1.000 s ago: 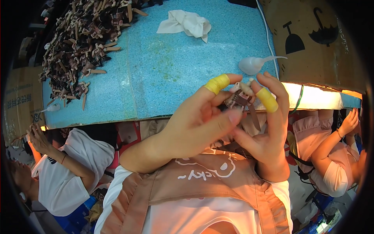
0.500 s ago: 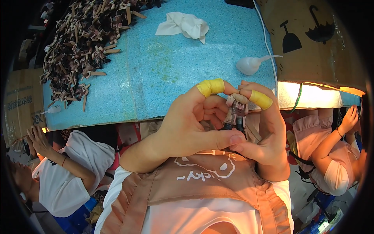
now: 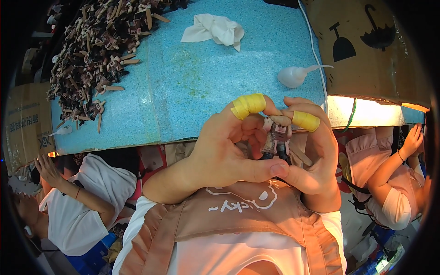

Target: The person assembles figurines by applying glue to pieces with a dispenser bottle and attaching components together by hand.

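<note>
At the far left a cardboard box [image 3: 25, 123] stands beside the blue speckled surface [image 3: 192, 87], and below it a person in a white shirt [image 3: 78, 215] sits with one hand raised. On the upper left part of the surface lies a heap of small brown, black and tan figure parts [image 3: 98, 50], some stray pieces spilling toward its near edge. Further right, near the far edge, sits a crumpled white cloth [image 3: 214, 28]. In the middle of the view, in front of the near edge of the surface and above a peach apron [image 3: 238, 220], the left hand [image 3: 224, 151] curls around a small figurine [image 3: 276, 135] with a tan head and brown and black body; its forefinger, wrapped in yellow tape, arches over the top and its thumb lies across below, tip meeting the other hand. The right hand [image 3: 314, 156] closes in from the other side, its own yellow-taped forefinger bent onto the figurine's head, so the fingers of both hands pinch the figurine between them. Just beyond the hands a white squeeze bottle [image 3: 295, 75] with a long thin spout lies on the surface, beside a white cable [image 3: 314, 43]. To the right a brown carton [image 3: 371, 50] with black symbols leans over a bright lamp strip [image 3: 366, 113], and at the right rim another person in pink [image 3: 389, 183] raises a hand.
</note>
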Demonstrator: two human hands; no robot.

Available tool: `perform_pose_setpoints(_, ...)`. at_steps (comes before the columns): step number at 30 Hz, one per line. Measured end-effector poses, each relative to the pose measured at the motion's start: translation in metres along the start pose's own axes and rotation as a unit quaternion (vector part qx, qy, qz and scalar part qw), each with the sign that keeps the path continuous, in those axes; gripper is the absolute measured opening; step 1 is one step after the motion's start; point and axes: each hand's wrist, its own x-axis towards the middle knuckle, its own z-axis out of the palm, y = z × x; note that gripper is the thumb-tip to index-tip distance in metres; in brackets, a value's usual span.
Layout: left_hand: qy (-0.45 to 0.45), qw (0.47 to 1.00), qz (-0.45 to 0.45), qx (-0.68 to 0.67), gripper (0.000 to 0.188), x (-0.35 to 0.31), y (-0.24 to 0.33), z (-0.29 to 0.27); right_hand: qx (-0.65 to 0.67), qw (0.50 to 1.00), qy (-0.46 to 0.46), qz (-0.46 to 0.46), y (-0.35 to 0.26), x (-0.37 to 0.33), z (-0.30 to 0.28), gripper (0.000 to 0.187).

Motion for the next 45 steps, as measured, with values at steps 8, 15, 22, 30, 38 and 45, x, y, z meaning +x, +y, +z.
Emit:
perform_pose_setpoints(8,-0.004,1.0,0.015,0.004,0.07,-0.002,-0.004,-0.002,0.004,1.0,0.01,0.012,-0.001,-0.002,0.003,0.063)
perform_pose_setpoints(15,0.001,0.996,0.09,0.017,0.072,0.002,-0.005,0.005,0.386,0.885,0.169,0.199,-0.027,0.004,0.028,0.042)
perform_pose_setpoints(22,-0.001,0.991,-0.027,-0.132,0.082,0.0,0.007,0.008,-0.086,0.995,0.058,0.01,-0.005,-0.001,0.011,0.036)
perform_pose_setpoints(30,-0.018,0.979,-0.044,-0.196,0.065,0.0,-0.001,-0.001,-0.216,0.97,0.072,-0.081,-0.005,-0.002,0.021,0.036)
perform_pose_setpoints(38,0.023,0.985,-0.066,-0.161,0.071,0.006,0.004,-0.002,-0.202,0.975,0.064,-0.072,0.001,0.003,0.02,0.04)
perform_pose_setpoints(45,0.033,0.988,-0.037,-0.145,0.065,0.009,0.002,-0.019,-0.095,0.974,0.2,-0.036,0.015,-0.005,0.007,0.063)
